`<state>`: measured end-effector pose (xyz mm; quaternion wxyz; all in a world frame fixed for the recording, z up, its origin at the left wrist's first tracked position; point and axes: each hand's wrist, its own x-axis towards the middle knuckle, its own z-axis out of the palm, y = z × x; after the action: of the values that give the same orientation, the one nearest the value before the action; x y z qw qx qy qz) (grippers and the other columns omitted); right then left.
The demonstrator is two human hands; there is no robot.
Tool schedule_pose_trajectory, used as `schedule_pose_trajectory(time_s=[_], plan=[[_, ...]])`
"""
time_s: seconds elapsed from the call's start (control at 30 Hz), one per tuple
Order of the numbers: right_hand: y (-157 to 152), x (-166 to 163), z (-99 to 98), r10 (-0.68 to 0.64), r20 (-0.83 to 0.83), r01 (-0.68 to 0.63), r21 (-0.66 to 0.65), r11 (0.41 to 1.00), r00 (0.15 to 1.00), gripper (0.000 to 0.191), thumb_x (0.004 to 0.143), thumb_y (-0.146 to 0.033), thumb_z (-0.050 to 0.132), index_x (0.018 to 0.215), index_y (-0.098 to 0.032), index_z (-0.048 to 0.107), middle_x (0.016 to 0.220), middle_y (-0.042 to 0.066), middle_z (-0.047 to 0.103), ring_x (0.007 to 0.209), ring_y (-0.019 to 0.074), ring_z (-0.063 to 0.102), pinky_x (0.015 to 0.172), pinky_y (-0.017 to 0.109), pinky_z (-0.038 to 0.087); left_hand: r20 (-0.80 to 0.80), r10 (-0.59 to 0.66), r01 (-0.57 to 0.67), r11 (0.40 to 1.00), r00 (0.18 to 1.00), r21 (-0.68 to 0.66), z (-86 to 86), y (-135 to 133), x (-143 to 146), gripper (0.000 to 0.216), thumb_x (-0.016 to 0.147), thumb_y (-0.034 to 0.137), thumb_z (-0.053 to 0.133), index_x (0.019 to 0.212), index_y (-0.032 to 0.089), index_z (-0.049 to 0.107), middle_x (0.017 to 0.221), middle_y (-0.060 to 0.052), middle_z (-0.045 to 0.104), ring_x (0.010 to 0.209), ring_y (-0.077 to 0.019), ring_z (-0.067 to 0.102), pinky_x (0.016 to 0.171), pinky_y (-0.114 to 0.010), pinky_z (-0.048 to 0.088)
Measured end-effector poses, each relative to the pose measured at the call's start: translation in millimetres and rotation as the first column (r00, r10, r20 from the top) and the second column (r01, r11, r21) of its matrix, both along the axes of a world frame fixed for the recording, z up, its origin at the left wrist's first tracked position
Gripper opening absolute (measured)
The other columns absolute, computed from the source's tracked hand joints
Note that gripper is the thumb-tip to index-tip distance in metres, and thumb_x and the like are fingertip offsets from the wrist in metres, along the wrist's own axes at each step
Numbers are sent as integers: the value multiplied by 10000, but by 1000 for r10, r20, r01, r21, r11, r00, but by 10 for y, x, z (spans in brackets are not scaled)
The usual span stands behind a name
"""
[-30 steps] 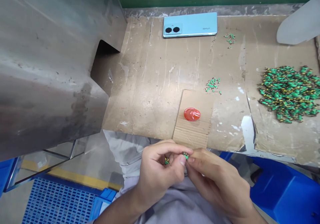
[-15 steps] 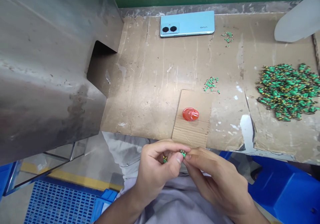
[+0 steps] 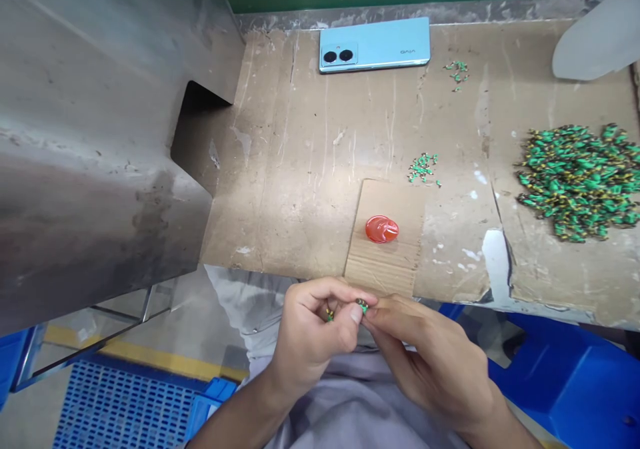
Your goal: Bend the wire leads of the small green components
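Both hands meet just off the near edge of the cardboard-covered bench. Between thumb and forefinger, my left hand (image 3: 313, 342) pinches a small green piece with dark and yellowish parts (image 3: 362, 306). A second small green-and-yellow piece (image 3: 329, 314) sits in the curl of the same hand. My right hand (image 3: 433, 355) is closed, its fingertips pressed together against the right end of the pinched piece; what lies between them is hidden. Beyond the hands, a glossy red oval thing (image 3: 382, 229) rests on a loose cardboard piece (image 3: 380, 272).
A large pile of similar green pieces (image 3: 580, 182) lies at the right. Smaller groups lie mid-bench (image 3: 423, 167) and farther back (image 3: 457, 72). A light-blue phone (image 3: 375, 45) lies at the back, a whitish container (image 3: 595, 39) at back right. Metal housing (image 3: 110, 135) walls the left.
The hands stay together around the small piece and have shifted very slightly left. The view has moved a little; nothing on the bench has visibly changed.
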<state>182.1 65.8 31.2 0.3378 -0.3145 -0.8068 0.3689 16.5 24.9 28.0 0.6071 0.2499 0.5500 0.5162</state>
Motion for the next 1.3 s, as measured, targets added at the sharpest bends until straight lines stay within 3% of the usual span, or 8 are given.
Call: schedule_pose_trajectory(time_s=[0.37, 0.5, 0.57, 0.67, 0.73, 0.8, 0.93, 1.3], plan=[[-3, 5, -34, 21, -10, -21, 2, 1000, 1000, 219, 1096, -60, 510, 1122, -221, 656, 845, 18, 817, 731, 176, 802, 690, 253, 666, 157, 26, -15, 997, 987, -71, -26, -13, 18, 405, 833, 536, 938, 803, 145, 835, 709, -61, 718, 545, -95, 497, 502, -206, 395], [25, 75, 59, -57, -99, 31, -245, 969, 993, 113, 1091, -139, 649, 1108, -245, 682, 885, -11, 837, 745, 143, 832, 709, 182, 670, 109, -71, 67, 997, 991, 43, 5, -16, -68, 272, 914, 412, 901, 1059, 184, 875, 725, -12, 662, 566, -95, 522, 535, -201, 463], [23, 108, 116, -116, -202, 5, -480, 877, 973, 83, 1080, -172, 709, 1095, -253, 700, 831, -31, 826, 684, 122, 821, 667, 146, 661, 59, -106, 99, 988, 993, 115, 20, -10, -117, 349, 876, 312, 950, 1196, 221, 845, 824, 1, 683, 537, -55, 482, 498, -168, 422], [0, 127, 157, -201, -361, -157, -753, 639, 911, 52, 1083, -202, 731, 1068, -251, 730, 765, -28, 829, 602, 120, 806, 592, 139, 656, -7, -98, 96, 955, 995, 280, 25, 13, -155, 341, 846, 232, 981, 1145, 234, 816, 940, 0, 721, 503, -12, 424, 474, -145, 377], [-21, 124, 145, -247, -427, -254, -817, 518, 870, 48, 1075, -200, 745, 1078, -247, 756, 797, -7, 851, 619, 124, 816, 599, 147, 663, -49, -91, 102, 923, 995, 371, 26, 32, -159, 226, 871, 234, 969, 1023, 212, 803, 923, -3, 731, 540, -27, 474, 529, -150, 437], [-38, 119, 118, -270, -467, -310, -828, 467, 842, 64, 1066, -184, 755, 1086, -242, 772, 840, 10, 864, 649, 120, 821, 627, 151, 666, -79, -95, 119, 911, 992, 394, 32, 45, -157, 188, 880, 230, 962, 944, 197, 788, 889, -10, 738, 626, -66, 581, 613, -163, 509], [-45, 117, 89, -258, -484, -339, -826, 450, 836, 98, 1069, -158, 741, 1100, -248, 769, 856, 14, 864, 662, 111, 812, 652, 160, 652, -84, -107, 131, 909, 991, 396, 50, 47, -155, 196, 870, 215, 966, 893, 187, 773, 850, -16, 748, 764, -117, 703, 688, -168, 553], [-45, 121, 94, -226, -484, -346, -818, 458, 845, 80, 1064, -180, 748, 1075, -259, 739, 832, 22, 861, 621, 129, 790, 600, 197, 628, 41, -96, 76, 932, 994, 354, 51, 44, -115, 202, 816, 191, 997, 869, 186, 802, 812, -19, 774, 732, -123, 730, 678, -166, 581]])
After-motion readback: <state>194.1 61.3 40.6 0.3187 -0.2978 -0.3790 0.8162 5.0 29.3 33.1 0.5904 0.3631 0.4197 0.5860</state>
